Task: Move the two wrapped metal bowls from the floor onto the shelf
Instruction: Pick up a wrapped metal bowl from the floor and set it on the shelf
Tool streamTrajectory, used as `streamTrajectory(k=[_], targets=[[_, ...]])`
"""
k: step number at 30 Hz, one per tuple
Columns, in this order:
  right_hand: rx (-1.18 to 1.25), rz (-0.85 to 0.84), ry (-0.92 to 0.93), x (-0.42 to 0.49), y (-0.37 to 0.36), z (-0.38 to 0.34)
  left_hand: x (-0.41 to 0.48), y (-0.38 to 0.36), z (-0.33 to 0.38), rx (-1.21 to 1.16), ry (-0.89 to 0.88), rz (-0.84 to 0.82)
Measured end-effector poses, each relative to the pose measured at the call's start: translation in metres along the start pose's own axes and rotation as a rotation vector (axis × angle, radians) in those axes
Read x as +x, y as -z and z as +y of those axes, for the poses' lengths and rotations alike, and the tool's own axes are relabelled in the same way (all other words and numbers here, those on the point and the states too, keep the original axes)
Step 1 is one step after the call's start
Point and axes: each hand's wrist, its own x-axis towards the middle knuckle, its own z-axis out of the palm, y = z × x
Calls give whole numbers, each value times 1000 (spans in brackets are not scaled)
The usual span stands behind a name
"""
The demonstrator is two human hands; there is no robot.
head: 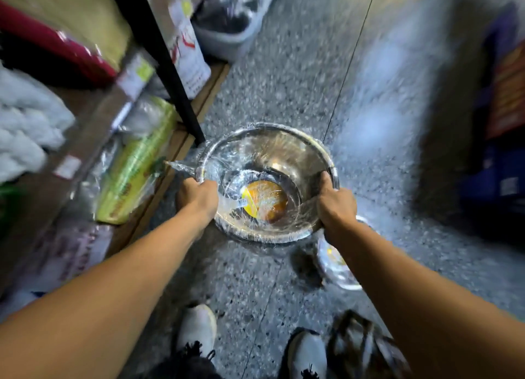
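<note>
Holding the big wrapped metal bowl (272, 162) up over the floor (284, 66), both hands have it by the rim. The left hand (197, 198) has its grip clamped on the near-left edge, and the right hand (335, 208) is clamped on the near-right edge, thumb hooked over the rim. The bowl is shiny steel, all covered in clear cling film, with a loose tail of plastic sticking out on the left side. Down in the bottom there's a round yellow-orange sticker (264, 201) under the wrap, but honestly the print on it is too smeared to read.

The second wrapped bowl (336, 265) sits on the floor just beside the right forearm, mostly hidden behind it; it looks smaller and has a bit of yellow label showing too.

Right by the bowl on the left is the shelf (181, 148), wooden bottom board with a black metal upright (159, 60). On it lies a green-yellow wrapped pack (136, 165) and a white box with red print (189, 54), lettering too blurry to make out.

At the bottom edge you can see two white shoes (196, 330) on the speckled grey floor. Whole shot is pretty motion-blurred.
</note>
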Motion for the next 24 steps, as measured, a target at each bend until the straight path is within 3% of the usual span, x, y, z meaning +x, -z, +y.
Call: streamTrajectory(k=[11, 19, 24], targets=[[168, 44, 226, -113, 187, -218, -161, 159, 209, -92, -183, 233], [285, -106, 333, -222, 321, -328, -302, 271, 302, -294, -259, 298], [297, -160, 388, -294, 390, -367, -392, 335, 335, -281, -292, 344]])
